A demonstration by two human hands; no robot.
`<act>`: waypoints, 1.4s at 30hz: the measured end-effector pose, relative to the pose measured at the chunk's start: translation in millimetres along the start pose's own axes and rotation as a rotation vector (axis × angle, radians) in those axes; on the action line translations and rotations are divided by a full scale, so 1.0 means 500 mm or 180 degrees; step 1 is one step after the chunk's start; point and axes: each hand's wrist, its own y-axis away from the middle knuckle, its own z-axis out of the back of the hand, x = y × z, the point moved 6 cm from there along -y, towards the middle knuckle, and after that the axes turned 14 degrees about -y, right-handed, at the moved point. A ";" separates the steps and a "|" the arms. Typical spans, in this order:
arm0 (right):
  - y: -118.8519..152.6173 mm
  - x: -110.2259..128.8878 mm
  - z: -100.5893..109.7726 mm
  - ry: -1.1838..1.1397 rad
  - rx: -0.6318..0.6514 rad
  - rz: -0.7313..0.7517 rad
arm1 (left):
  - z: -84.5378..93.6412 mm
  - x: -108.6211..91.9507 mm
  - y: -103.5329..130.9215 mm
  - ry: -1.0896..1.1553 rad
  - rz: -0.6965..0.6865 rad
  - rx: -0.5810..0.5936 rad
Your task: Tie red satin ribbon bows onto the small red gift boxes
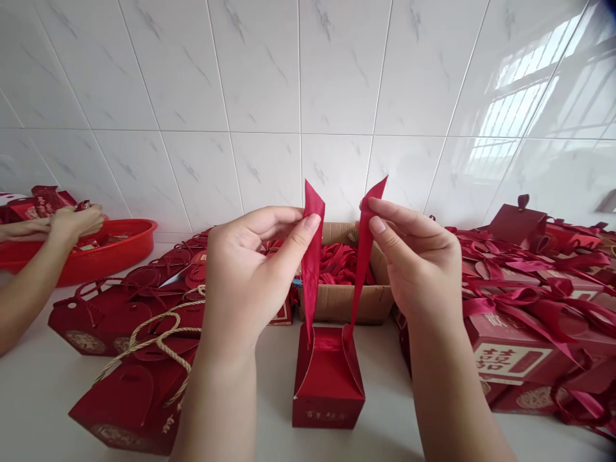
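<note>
A small red gift box with gold lettering stands upright on the white counter in front of me. A red ribbon runs through the top of the box, and its two ends rise up from it. My left hand pinches one end between thumb and fingers, with the slanted tip sticking up. The other end is pinched in my right hand, to the right and at about the same height. Both lengths look pulled upward, apart from each other.
Behind stands a cardboard box of loose red ribbons. Red gift boxes with cord handles sit at left. Bow-tied boxes are stacked at right. Another person's hands hold something over a red plastic basin.
</note>
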 end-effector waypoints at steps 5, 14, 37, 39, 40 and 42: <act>0.003 0.005 -0.009 0.0084 0.0112 0.0074 | -0.008 0.002 -0.002 0.0033 0.0187 0.0152; 0.009 0.000 -0.013 0.0080 0.0188 -0.0056 | -0.020 0.019 0.002 0.0480 0.0349 0.0198; 0.018 -0.008 -0.043 0.0049 0.0957 -0.0888 | -0.059 0.030 0.000 0.0598 0.0474 0.1011; 0.020 -0.010 -0.048 -0.0128 0.1001 -0.1011 | -0.054 0.030 -0.001 0.0650 0.0513 0.0908; 0.020 -0.013 -0.049 -0.0202 0.0985 -0.1098 | -0.053 0.030 -0.001 0.0662 0.0532 0.0898; 0.020 -0.021 -0.050 -0.0207 0.0874 -0.1264 | -0.055 0.031 0.001 0.0651 0.0577 0.0955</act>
